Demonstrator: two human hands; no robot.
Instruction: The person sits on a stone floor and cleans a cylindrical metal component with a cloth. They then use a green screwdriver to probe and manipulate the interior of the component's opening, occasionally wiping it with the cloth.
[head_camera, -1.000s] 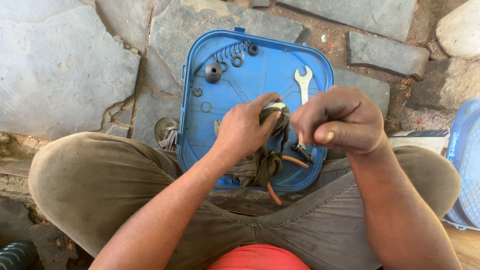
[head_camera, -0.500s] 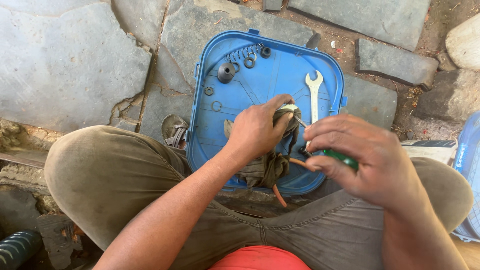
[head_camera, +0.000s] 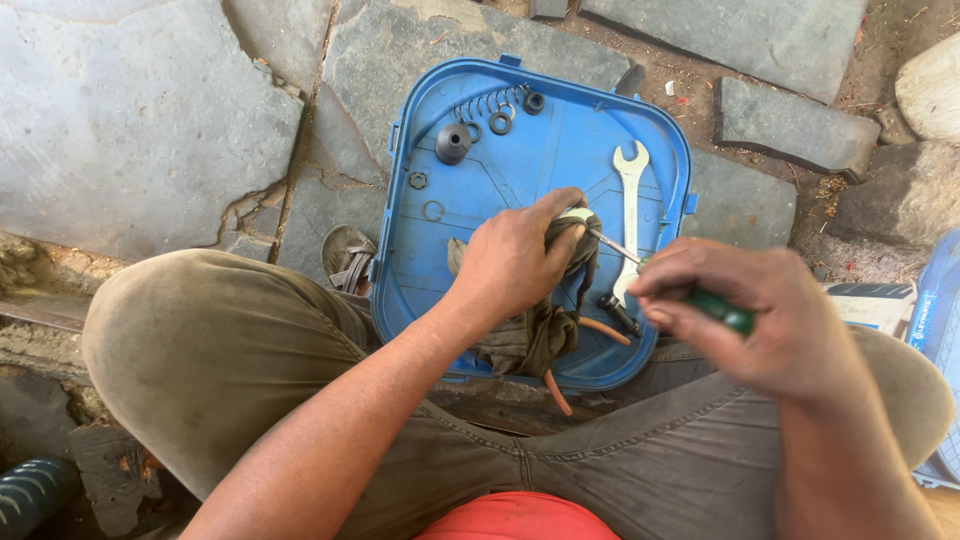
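From the head view, the left hand (head_camera: 515, 262) is closed around a small pale part wrapped in a dark rag (head_camera: 545, 330), held just above the blue plastic lid (head_camera: 480, 190) on the stone ground. The right hand (head_camera: 755, 320) grips a green-handled screwdriver (head_camera: 690, 295), its thin shaft reaching left into the part. This looks like working a fitting on the part. The next move likely calls for a steady left-hand hold. A spanner (head_camera: 630, 215), spring (head_camera: 487, 103) and washers lie farther off.
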